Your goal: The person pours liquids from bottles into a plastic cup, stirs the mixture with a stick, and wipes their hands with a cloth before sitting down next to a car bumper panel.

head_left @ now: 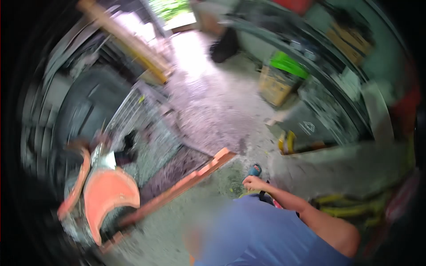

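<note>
My right hand (254, 183) hangs beside my body, just above a foot in a blue-green sandal (255, 170). Its fingers look curled together, and nothing shows in them. Near the wrist, a black strap and a bit of red lie against my blue shirt (284, 232). My left hand cannot be seen; a blurred patch covers the left side of the shirt. To the left, an orange curved piece (108, 193) stands by a long orange edge piece (177, 189) that slants across the floor.
A metal mesh frame (148, 133) leans at the left, below wooden beams (128, 40). On the right are shelving (301, 48), a cardboard box (275, 86) with a bright green item (288, 64), a grey bin (306, 124) and yellow items (355, 206). Light enters through an opening at the top.
</note>
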A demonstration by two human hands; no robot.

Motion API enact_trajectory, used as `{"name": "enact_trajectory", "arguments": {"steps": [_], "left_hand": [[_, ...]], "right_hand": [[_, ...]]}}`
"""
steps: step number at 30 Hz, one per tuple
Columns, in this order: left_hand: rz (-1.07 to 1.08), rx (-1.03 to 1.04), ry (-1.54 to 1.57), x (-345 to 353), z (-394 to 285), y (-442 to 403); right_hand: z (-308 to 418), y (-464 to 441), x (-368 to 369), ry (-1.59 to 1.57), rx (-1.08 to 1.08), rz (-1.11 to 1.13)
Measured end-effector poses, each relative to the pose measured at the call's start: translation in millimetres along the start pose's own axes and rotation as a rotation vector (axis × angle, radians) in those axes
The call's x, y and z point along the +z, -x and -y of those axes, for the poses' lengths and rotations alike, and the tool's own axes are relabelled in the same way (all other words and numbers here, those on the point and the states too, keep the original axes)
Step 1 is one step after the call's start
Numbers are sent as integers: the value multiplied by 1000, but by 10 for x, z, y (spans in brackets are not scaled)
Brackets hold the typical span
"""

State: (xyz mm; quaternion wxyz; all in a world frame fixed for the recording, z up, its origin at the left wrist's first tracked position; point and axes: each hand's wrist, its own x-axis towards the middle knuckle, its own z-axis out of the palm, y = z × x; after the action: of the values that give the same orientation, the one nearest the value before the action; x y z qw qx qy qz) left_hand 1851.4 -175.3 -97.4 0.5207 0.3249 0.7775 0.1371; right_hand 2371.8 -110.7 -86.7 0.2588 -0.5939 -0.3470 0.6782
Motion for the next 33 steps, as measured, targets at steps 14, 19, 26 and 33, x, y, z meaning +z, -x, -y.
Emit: {"name": "enact_trajectory", "arguments": {"steps": [14, 19, 26, 33], "left_hand": [[-386, -657, 585, -432, 3868, 1705], [-638, -564, 371, -705, 4073, 2001], [-928, -684, 1124, -1282, 4301, 1883], [-991, -868, 1158, -2043, 4532, 1732]], "right_hand": [[417, -1676, 2111, 440, 257, 60], [170, -1786, 3577, 885, 414, 381], [176, -2997, 6181, 1036, 317, 687], [469, -4092, 10671, 885, 23, 940]]}}
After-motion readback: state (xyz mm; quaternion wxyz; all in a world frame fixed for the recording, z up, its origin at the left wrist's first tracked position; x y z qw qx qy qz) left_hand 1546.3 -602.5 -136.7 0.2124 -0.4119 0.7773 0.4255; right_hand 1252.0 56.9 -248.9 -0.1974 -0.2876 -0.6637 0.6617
